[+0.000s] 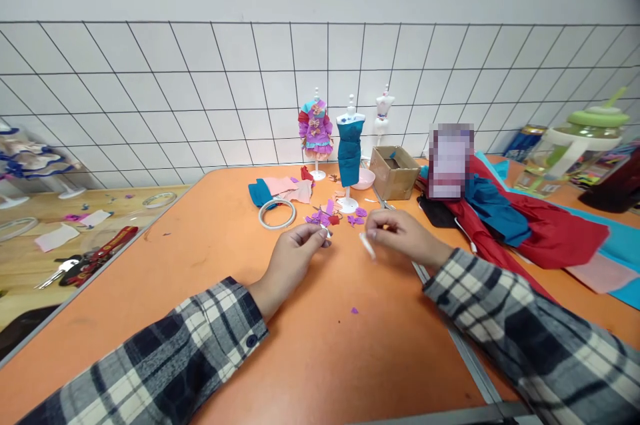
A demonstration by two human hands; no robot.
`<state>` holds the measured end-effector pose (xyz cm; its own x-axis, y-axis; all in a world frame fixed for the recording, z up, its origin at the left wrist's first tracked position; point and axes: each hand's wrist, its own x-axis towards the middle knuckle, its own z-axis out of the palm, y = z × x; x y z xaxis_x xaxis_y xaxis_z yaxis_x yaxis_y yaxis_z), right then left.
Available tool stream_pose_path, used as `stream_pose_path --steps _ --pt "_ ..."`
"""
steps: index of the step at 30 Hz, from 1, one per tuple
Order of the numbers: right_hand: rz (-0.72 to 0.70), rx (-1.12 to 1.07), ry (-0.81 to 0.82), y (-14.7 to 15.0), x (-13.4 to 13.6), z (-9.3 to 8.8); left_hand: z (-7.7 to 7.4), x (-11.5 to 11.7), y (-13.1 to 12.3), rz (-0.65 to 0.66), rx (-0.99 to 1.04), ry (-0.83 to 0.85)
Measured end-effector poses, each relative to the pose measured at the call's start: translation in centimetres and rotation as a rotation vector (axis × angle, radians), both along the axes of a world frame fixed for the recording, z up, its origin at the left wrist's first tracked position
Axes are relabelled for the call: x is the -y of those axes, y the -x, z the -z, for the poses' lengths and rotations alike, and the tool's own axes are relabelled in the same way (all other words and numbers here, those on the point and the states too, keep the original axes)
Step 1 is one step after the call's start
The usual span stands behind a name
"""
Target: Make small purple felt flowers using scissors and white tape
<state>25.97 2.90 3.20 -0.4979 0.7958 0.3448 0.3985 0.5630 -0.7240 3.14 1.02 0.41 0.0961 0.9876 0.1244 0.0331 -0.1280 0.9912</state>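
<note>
My left hand is closed in a pinch over the orange table, with a small white piece at its fingertips, too small to name. Facing it, my right hand is pinched on a thin white strip that hangs down, blurred. Between and beyond my hands stands a small white dress form in a teal strapless dress. Purple and red scraps lie around its base. A roll of tape rests flat behind my left hand.
At the back are a form in a purple ruffled outfit, a bare form, a pink bowl and a cardboard box. Rightward stand a phone, red cloth and a green-lidded jug. Keys lie left.
</note>
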Motion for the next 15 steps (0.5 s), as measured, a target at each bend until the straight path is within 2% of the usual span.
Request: stream_pose_path --steps 4,7,10,15 --pt "0.15 0.234 0.242 -5.0 -3.7 1.1 -0.1 0.7 -0.4 0.046 -0.092 -0.036" --pt "0.202 0.326 0.334 -7.5 -4.9 1.9 -0.1 0.8 -0.5 0.051 -0.106 -0.032" --pt "0.229 0.376 0.387 -8.0 -5.1 2.3 -0.2 0.9 -0.6 0.06 -0.122 -0.03" --pt "0.323 0.604 0.331 -6.7 -4.9 2.4 -0.5 1.2 -0.8 0.086 -0.148 -0.039"
